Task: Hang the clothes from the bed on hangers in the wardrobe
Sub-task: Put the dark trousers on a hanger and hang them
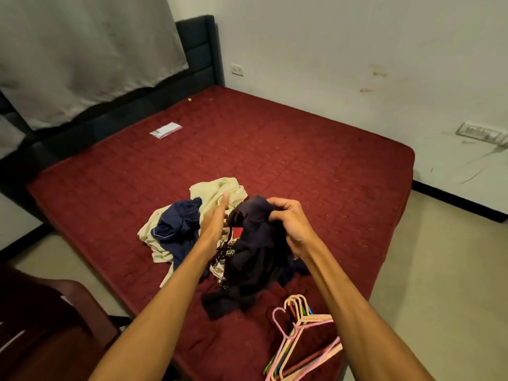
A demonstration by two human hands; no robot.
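My right hand (288, 220) grips the top of a dark navy garment (254, 259) and holds it up above the red mattress (302, 149); its lower end trails on the bed. My left hand (217, 215) is beside it with fingers straight, holding nothing that I can see. Behind my hands lies a heap with a cream garment (217, 189), a blue garment (178, 226) and a patterned piece (222, 259). A bunch of pink and beige plastic hangers (299, 336) lies at the mattress's near corner.
A small white packet (165, 130) lies on the far part of the mattress. A dark headboard (200, 50) and a grey curtain (82, 50) stand at the back left. A wooden chair (52, 320) is at the near left. Tiled floor (439, 284) runs along the right.
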